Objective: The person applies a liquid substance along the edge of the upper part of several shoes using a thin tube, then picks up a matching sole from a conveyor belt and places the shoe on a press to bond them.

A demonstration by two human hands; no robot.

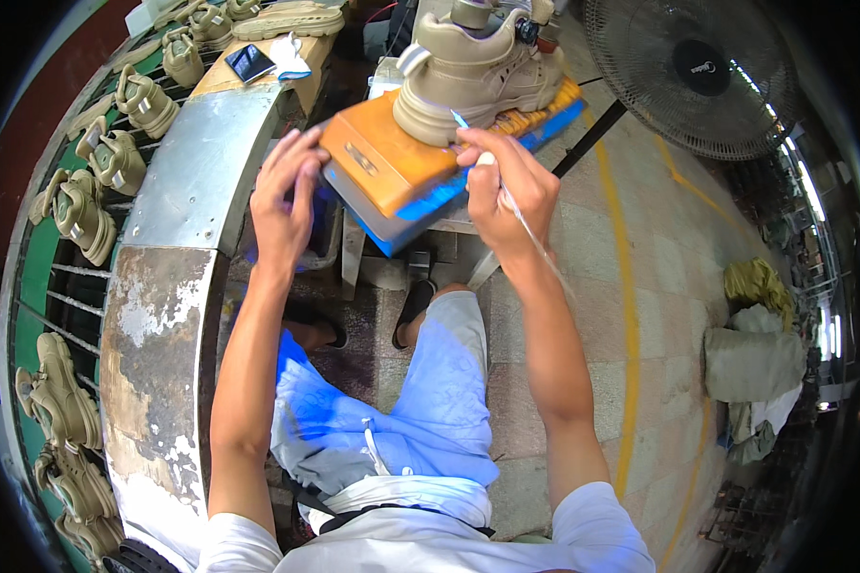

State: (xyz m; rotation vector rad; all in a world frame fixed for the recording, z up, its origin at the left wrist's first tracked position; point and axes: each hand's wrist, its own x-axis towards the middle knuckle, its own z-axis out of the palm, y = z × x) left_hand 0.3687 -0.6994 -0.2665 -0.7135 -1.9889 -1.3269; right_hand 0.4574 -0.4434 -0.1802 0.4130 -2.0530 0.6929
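A beige sneaker (478,81) rests on an orange block (377,158) with a blue base, ahead of me. My right hand (511,191) is closed around a thin white stick with a light-blue tip (460,120). That tip lies close to the sneaker's sole; whether it touches cannot be told. The stick's rear end runs back over my wrist. My left hand (285,186) is at the left corner of the orange block, fingers bent and apart from the thumb, nothing seen in them. Its fingertips appear to touch the block's edge. A metal fitting (471,13) covers the shoe's opening.
Several beige sneakers (115,158) stand along a green conveyor with metal rods at the left. Beside it runs a metal-topped ledge (186,162) carrying a phone (249,64) and a white cloth (289,59). A large fan (702,67) stands at the far right.
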